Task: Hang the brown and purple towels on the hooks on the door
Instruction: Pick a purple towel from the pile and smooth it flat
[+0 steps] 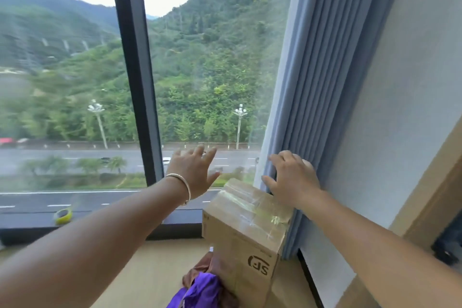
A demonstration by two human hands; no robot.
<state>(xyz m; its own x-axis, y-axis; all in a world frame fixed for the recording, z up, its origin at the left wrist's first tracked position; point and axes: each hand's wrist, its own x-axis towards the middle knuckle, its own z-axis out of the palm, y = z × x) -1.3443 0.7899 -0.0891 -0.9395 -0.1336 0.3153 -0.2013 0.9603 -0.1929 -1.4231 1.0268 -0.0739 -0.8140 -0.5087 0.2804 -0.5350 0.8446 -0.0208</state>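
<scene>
Below, purple towel (200, 292) cut off, brown towel (200, 267) half hidden behind box (246, 237), both hands' fingers (197, 155) spread.

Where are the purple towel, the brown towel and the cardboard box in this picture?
purple towel (200, 291), head view, on its crumpled middle folds.
brown towel (200, 266), head view, on the part showing above the purple one.
cardboard box (246, 254), head view, on its printed front face.

Bright daylight pours in through the window (200, 70); the sky is blown out white. Glare sheens the tape on the cardboard box (246, 227). The hillside left looks smeared, perhaps motion blur. Wide-angle distortion tilts the window frame (136, 70) and curtain (307, 82)
</scene>
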